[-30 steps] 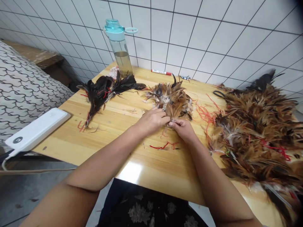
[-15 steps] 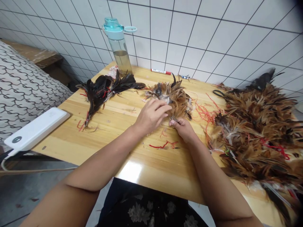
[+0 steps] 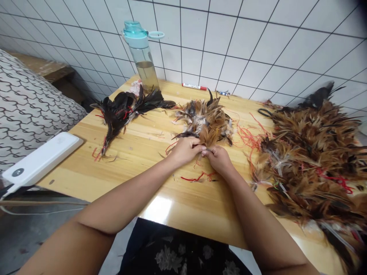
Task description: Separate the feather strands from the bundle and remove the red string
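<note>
My left hand (image 3: pixel 185 149) and my right hand (image 3: pixel 220 157) meet at the near side of a loose pile of brown feathers (image 3: pixel 219 116). Both are closed, thumbs and fingertips pinching the quill ends of a small brown feather bunch (image 3: pixel 208 135) that fans out away from me. The quills themselves are mostly hidden by my fingers. Just below my hands, a piece of red string (image 3: pixel 192 178) lies on the wooden table (image 3: pixel 137 168). A dark feather pokes out beside my left hand.
Black feather bunches (image 3: pixel 117 118) lie at the left, before a water bottle (image 3: pixel 143 57). A large heap of brown feathers (image 3: pixel 318 152) covers the right side, with tangled red string (image 3: pixel 249 137) beside it. A marker (image 3: pixel 194 87) lies near the tiled wall. A white power bank (image 3: pixel 43 156) sits at the left edge.
My left hand has come down from over the feather pile to meet my right hand, and its fingers have closed at the bunch's quill ends. My right hand has barely moved.
</note>
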{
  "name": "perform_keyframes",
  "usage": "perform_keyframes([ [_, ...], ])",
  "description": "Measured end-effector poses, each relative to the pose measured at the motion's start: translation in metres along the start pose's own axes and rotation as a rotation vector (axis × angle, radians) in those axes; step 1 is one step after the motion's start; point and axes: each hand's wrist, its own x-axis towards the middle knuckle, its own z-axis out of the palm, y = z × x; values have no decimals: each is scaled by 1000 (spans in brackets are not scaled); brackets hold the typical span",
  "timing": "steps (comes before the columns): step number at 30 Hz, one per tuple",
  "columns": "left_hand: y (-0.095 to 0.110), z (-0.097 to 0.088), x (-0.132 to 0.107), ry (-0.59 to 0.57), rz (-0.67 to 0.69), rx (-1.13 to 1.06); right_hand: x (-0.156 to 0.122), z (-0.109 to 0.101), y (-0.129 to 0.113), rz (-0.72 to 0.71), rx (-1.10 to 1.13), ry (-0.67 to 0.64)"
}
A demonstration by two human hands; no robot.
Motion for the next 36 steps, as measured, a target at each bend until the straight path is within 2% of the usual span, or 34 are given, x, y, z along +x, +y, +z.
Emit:
perform_keyframes([
  [3,2,1,-2,20,39,93,-1,4,-1,-6,-211,29],
  [7,4,7,-4,90,84,172,-3,10,0,-4,-386,128],
  [10,4,12,-5,136,138,216,-5,13,1,0,-399,190],
  [12,3,14,-4,160,150,189,-5,13,0,-6,-331,214],
  [14,1,15,-3,179,99,71,-5,13,-1,-35,-204,222],
  [17,-1,15,1,169,-71,-304,-4,11,-4,-61,36,226],
  [20,-3,14,5,146,-199,-670,-3,6,-7,-7,235,226],
  [22,-3,13,6,147,-231,-801,-3,3,-7,33,336,209],
  [27,-3,12,6,124,-276,-937,-2,-1,-4,57,477,144],
  [32,-4,11,5,63,-303,-981,-2,0,-2,25,430,138],
  [36,-5,10,5,69,-304,-987,-2,-1,-2,33,430,134],
])
